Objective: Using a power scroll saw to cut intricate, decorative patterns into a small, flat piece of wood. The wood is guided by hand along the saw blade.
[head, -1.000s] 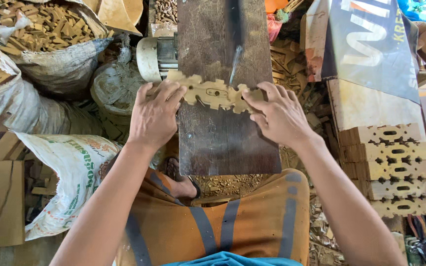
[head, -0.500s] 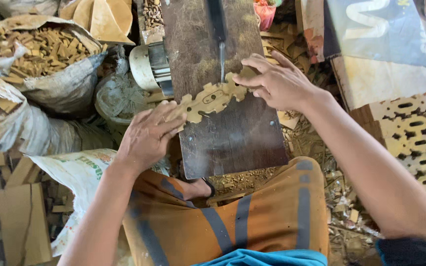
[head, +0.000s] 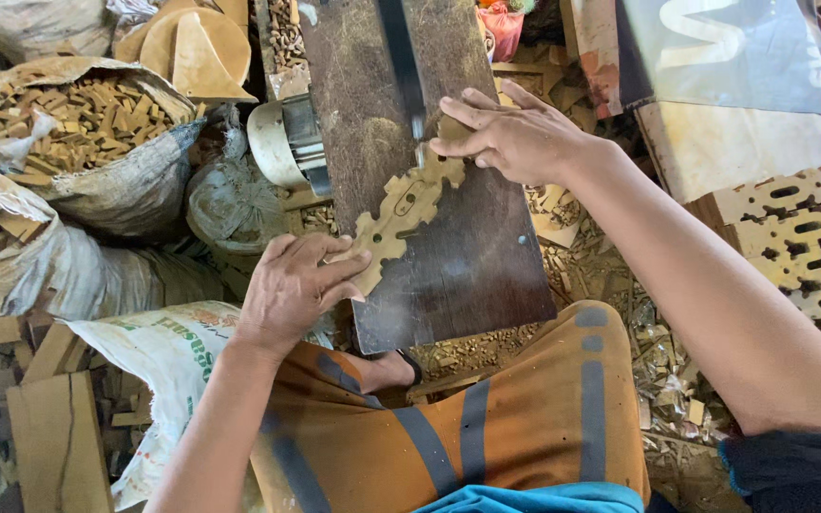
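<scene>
A pale wooden strip with a scalloped, cut-out pattern (head: 401, 211) lies diagonally on a dark saw table (head: 467, 266). My left hand (head: 292, 285) grips its near lower end at the table's left edge. My right hand (head: 515, 138) presses on its far upper end, fingers spread, beside the thin upright saw blade (head: 417, 114). The strip's top end meets the blade and is partly hidden under my right fingers.
Sacks full of small wood offcuts (head: 87, 123) stand at the left. A round motor housing (head: 282, 142) sits by the table's left side. Stacks of finished carved strips (head: 800, 237) lie at the right. My orange-clad knees (head: 486, 427) are below; wood chips (head: 467, 347) cover the floor.
The strip has swung from lying crosswise to a steep diagonal. My left hand pulled its end toward me and my right hand pushed the other end away, along the blade.
</scene>
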